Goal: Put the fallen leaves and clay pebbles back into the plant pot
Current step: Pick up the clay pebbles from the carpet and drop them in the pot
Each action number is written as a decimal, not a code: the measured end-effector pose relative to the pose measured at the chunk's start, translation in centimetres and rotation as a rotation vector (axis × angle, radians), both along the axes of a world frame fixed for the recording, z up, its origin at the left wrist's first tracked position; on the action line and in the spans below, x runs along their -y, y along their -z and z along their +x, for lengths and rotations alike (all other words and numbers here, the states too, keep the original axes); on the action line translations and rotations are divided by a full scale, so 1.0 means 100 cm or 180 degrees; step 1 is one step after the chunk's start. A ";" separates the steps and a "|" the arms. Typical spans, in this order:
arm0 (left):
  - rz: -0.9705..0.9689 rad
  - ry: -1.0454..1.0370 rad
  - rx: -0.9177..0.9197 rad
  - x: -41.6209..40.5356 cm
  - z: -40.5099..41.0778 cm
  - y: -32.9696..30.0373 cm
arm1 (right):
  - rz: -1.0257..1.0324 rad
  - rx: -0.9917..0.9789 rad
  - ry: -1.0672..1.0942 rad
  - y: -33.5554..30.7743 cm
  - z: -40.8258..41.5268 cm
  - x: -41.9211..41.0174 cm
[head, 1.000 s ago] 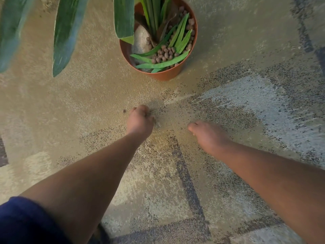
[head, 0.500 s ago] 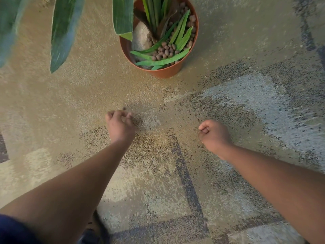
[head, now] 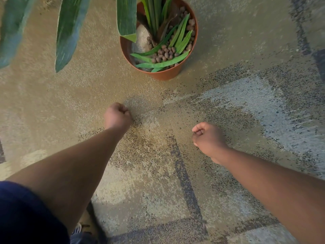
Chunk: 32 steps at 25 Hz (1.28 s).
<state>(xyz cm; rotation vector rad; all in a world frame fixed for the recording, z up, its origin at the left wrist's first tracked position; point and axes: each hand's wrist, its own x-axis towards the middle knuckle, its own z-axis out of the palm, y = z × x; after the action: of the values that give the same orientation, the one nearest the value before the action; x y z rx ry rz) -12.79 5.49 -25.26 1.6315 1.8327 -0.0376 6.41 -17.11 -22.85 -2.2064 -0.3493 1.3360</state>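
Head view, looking down at patterned carpet (head: pixel 237 106). At far left, two long green leaves (head: pixel 70 30) hang into frame, their upper ends cut off by the edge. A dark blue sleeve (head: pixel 26 213) fills the lower left corner. From it our left arm reaches forward; the left hand (head: pixel 117 115) is curled into a fist just above the carpet, knuckles up. We cannot tell whether anything lies inside it. Further back, slightly right of that fist, stands the plant pot (head: pixel 167 74), round, terracotta-coloured, smooth-walled, upright on the carpet. Inside it: brown rounded clay pebbles (head: pixel 165 52), narrow loose green leaves lying across them, a pale stone (head: pixel 141 38), and upright stalks partly hidden by one broad leaf. At right, the right hand (head: pixel 208 138) is also clenched, thumb side toward us, held well apart from the left; its contents, if any, are hidden. Carpet pile looks coarse, speckled tan, grey and dark.
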 end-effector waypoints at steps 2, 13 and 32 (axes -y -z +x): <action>-0.0205 -0.0119 0.0104 0.010 0.000 0.000 | 0.0043 -0.0101 0.0191 -0.003 -0.001 -0.003; -0.0945 -0.0514 0.0835 0.063 0.029 -0.046 | -0.0020 -0.0552 0.0904 -0.024 0.002 -0.017; -0.0503 -0.1259 0.2952 0.028 0.120 -0.146 | 0.1431 -0.0978 0.1336 -0.118 0.019 -0.095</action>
<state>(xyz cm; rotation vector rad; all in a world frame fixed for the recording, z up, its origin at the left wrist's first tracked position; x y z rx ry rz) -0.81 2.71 -10.62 0.8930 1.3174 0.6249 8.27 -7.61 -11.09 -1.5674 -0.0537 1.1959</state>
